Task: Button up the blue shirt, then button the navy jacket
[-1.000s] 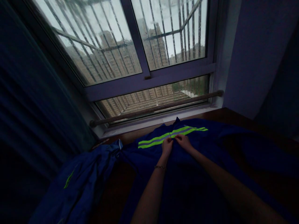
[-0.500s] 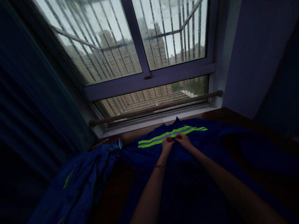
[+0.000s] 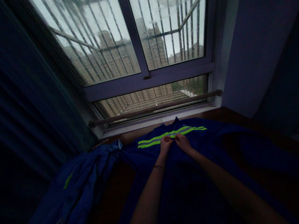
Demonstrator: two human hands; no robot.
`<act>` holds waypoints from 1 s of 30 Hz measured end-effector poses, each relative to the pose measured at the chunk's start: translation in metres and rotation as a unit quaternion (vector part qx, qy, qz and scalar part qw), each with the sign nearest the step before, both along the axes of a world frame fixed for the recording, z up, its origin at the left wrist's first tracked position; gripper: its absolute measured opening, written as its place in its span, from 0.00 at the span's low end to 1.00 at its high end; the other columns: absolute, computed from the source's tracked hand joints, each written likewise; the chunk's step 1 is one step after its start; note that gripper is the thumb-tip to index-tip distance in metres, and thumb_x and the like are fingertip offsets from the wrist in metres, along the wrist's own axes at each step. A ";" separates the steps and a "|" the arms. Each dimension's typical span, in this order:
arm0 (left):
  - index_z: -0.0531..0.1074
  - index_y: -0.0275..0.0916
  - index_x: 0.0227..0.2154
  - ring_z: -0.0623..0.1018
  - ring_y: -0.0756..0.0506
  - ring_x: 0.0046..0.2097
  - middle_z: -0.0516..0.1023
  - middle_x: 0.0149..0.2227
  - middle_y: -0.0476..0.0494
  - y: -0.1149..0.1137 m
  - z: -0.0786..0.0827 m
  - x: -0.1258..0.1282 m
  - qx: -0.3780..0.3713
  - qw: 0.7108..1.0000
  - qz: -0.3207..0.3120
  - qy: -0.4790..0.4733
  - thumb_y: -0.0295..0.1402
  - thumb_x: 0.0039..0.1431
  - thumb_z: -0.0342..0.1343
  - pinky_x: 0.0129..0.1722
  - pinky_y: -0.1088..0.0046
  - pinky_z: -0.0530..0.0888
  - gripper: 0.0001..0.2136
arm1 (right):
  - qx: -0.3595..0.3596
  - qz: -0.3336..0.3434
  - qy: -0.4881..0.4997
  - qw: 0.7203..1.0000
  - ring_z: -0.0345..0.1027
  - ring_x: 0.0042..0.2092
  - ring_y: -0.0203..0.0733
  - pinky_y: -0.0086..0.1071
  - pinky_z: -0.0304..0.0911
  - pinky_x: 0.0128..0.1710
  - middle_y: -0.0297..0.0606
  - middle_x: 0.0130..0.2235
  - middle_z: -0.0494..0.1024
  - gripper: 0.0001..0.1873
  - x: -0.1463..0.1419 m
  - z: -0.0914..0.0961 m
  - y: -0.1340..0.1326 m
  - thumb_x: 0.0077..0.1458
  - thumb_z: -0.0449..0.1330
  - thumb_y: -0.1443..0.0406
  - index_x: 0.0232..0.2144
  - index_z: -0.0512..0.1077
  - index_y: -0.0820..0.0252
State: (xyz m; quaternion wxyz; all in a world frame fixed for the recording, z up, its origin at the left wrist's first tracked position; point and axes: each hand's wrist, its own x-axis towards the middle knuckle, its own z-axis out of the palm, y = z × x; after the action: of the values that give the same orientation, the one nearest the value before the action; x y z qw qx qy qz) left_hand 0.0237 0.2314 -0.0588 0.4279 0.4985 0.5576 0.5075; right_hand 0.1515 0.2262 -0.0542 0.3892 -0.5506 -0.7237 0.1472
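A dark blue work jacket (image 3: 144,158) lies spread out, its collar toward the window and a yellow-green and grey reflective band (image 3: 151,141) across its chest. My left hand (image 3: 166,143), with a bracelet at the wrist, pinches the jacket's front edge just below the band. Close beside it, almost touching, my right hand (image 3: 182,142) pinches the other side of the front opening. The fingertips meet at the centre line. Whether a button or other fastener sits between them is too dark and small to tell.
Another blue garment (image 3: 93,168) with a small reflective strip lies crumpled at the left. The dark brown tabletop (image 3: 114,186) reaches the window sill (image 3: 158,119). A rail (image 3: 154,109) crosses the window's lower part. A curtain (image 3: 46,93) hangs at the left; a wall (image 3: 247,56) stands at the right.
Both hands stay at the same spot on the jacket front, with only slight finger movement. The whole view has shifted a few pixels.
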 end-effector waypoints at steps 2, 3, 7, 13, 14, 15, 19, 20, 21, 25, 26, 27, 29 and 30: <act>0.67 0.32 0.31 0.69 0.53 0.18 0.71 0.19 0.51 0.000 0.000 -0.001 -0.003 1.000 -0.005 -0.003 0.25 0.40 0.53 0.19 0.79 0.66 0.10 | 0.000 -0.001 -0.009 1.000 0.63 0.32 0.36 0.26 0.53 0.32 0.37 0.29 0.71 0.06 0.000 -0.001 0.001 0.47 0.51 0.70 0.24 0.67 0.60; 0.67 0.32 0.32 0.70 0.53 0.19 0.72 0.20 0.49 0.000 0.001 -0.002 -0.003 1.000 -0.009 -0.003 0.25 0.42 0.51 0.20 0.79 0.67 0.10 | 0.000 0.000 -0.012 1.000 0.63 0.31 0.36 0.26 0.53 0.31 0.37 0.28 0.71 0.06 0.000 -0.001 0.002 0.47 0.51 0.70 0.24 0.67 0.60; 0.68 0.31 0.33 0.71 0.53 0.20 0.74 0.25 0.45 -0.001 0.000 -0.002 0.002 1.000 -0.006 0.015 0.25 0.46 0.48 0.22 0.77 0.69 0.10 | 0.001 0.005 -0.027 1.000 0.63 0.31 0.36 0.26 0.53 0.29 0.36 0.28 0.71 0.06 -0.001 0.001 -0.001 0.47 0.53 0.64 0.24 0.67 0.60; 0.65 0.34 0.37 0.68 0.55 0.18 0.74 0.32 0.43 -0.005 -0.003 -0.001 0.034 0.992 0.066 0.100 0.24 0.50 0.42 0.20 0.79 0.67 0.11 | -0.001 0.005 -0.096 0.995 0.63 0.35 0.39 0.27 0.54 0.31 0.38 0.34 0.71 0.11 -0.005 0.003 -0.009 0.43 0.58 0.60 0.30 0.67 0.59; 0.64 0.35 0.37 0.68 0.55 0.18 0.74 0.34 0.43 -0.006 -0.004 -0.002 0.037 0.990 0.074 0.118 0.24 0.50 0.42 0.21 0.78 0.67 0.11 | -0.004 0.004 -0.096 0.995 0.63 0.36 0.39 0.27 0.54 0.31 0.38 0.34 0.71 0.10 -0.006 0.003 -0.009 0.43 0.59 0.61 0.30 0.67 0.59; 0.64 0.35 0.37 0.69 0.55 0.19 0.74 0.34 0.43 -0.006 -0.004 -0.002 0.040 0.987 0.080 0.137 0.24 0.49 0.43 0.22 0.78 0.67 0.12 | -0.008 0.001 -0.092 0.996 0.63 0.37 0.39 0.27 0.54 0.32 0.39 0.35 0.71 0.10 -0.006 0.003 -0.009 0.43 0.58 0.62 0.31 0.67 0.59; 0.68 0.34 0.32 0.73 0.49 0.31 0.74 0.33 0.42 -0.008 -0.005 -0.002 0.051 0.971 0.094 0.215 0.22 0.44 0.48 0.34 0.74 0.67 0.10 | -0.029 -0.011 -0.067 0.997 0.64 0.36 0.40 0.28 0.54 0.34 0.40 0.34 0.72 0.05 -0.005 0.001 -0.005 0.46 0.55 0.66 0.28 0.69 0.60; 0.69 0.34 0.30 0.73 0.48 0.33 0.74 0.31 0.42 -0.008 -0.004 -0.002 0.053 0.967 0.089 0.232 0.22 0.43 0.50 0.36 0.73 0.66 0.09 | -0.033 -0.013 -0.061 0.998 0.65 0.36 0.40 0.28 0.54 0.34 0.41 0.33 0.73 0.05 -0.005 0.000 -0.004 0.47 0.53 0.67 0.27 0.69 0.60; 0.70 0.34 0.28 0.72 0.47 0.34 0.74 0.30 0.43 -0.008 -0.004 -0.001 0.055 0.964 0.081 0.246 0.22 0.42 0.51 0.36 0.73 0.65 0.08 | -0.035 -0.016 -0.055 0.998 0.65 0.35 0.40 0.28 0.54 0.34 0.41 0.32 0.73 0.06 -0.004 -0.001 -0.003 0.47 0.52 0.67 0.26 0.69 0.60; 0.72 0.37 0.29 0.72 0.48 0.31 0.73 0.27 0.47 -0.009 -0.001 0.000 0.064 0.957 0.043 0.280 0.24 0.41 0.53 0.33 0.75 0.64 0.09 | -0.050 -0.025 -0.016 0.998 0.66 0.33 0.40 0.28 0.54 0.33 0.41 0.29 0.74 0.09 -0.001 -0.005 0.005 0.48 0.51 0.66 0.23 0.70 0.61; 0.72 0.38 0.30 0.71 0.49 0.31 0.73 0.27 0.48 -0.009 -0.001 0.000 0.067 0.956 0.039 0.284 0.25 0.41 0.54 0.33 0.76 0.64 0.10 | -0.056 -0.025 -0.004 0.998 0.66 0.33 0.40 0.28 0.54 0.33 0.40 0.29 0.74 0.09 0.000 -0.006 0.007 0.48 0.51 0.66 0.23 0.71 0.61; 0.72 0.38 0.31 0.71 0.49 0.31 0.73 0.27 0.49 -0.009 0.000 0.001 0.070 0.955 0.037 0.286 0.26 0.42 0.54 0.33 0.76 0.64 0.10 | -0.062 -0.025 0.010 0.998 0.66 0.33 0.40 0.28 0.54 0.32 0.40 0.28 0.74 0.10 0.001 -0.008 0.010 0.47 0.51 0.66 0.23 0.71 0.61; 0.72 0.39 0.33 0.71 0.49 0.31 0.73 0.27 0.49 -0.010 0.000 0.001 0.079 0.954 0.035 0.287 0.30 0.44 0.55 0.33 0.76 0.64 0.10 | -0.074 -0.021 0.040 0.996 0.67 0.33 0.40 0.27 0.55 0.31 0.39 0.28 0.75 0.10 0.004 -0.010 0.016 0.47 0.51 0.66 0.23 0.72 0.60; 0.71 0.39 0.33 0.71 0.49 0.32 0.73 0.28 0.49 -0.010 0.000 0.001 0.084 0.954 0.034 0.287 0.32 0.44 0.55 0.33 0.76 0.64 0.11 | -0.081 -0.017 0.057 0.995 0.67 0.33 0.40 0.27 0.55 0.31 0.38 0.28 0.75 0.10 0.005 -0.012 0.019 0.47 0.51 0.66 0.24 0.72 0.60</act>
State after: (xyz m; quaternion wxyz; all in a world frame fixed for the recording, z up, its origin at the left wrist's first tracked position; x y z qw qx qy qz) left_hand 0.0247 0.2216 -0.0587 0.1893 0.6376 0.6291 0.4024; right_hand 0.1563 0.2448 -0.0660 0.3865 -0.5833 -0.6765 0.2295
